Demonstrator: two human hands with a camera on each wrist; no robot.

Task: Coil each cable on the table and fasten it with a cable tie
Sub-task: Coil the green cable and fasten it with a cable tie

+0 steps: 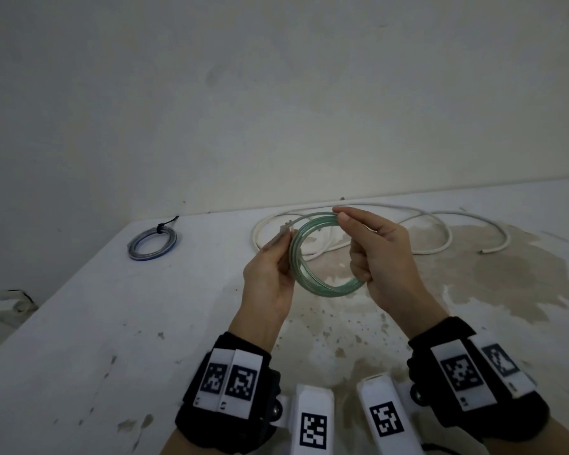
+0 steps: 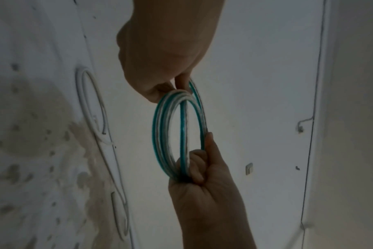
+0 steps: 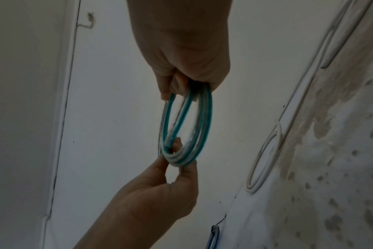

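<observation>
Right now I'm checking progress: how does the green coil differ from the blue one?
The green coil is held off the table by both hands, left hand and right hand; the blue coil lies flat on the table. The blue coil carries a black tie; the green coil shows none. Both are wound into rings.

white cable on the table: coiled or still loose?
Loose. The white cable sprawls in open loops across the table, with no tie visible on it.

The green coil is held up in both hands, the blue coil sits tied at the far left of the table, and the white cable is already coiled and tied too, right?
Not quite. The white cable lies loose and untied behind the hands, as the head view shows. The rest holds: left hand and right hand hold the green coil, and the blue coil sits tied at the table's far left.
</observation>
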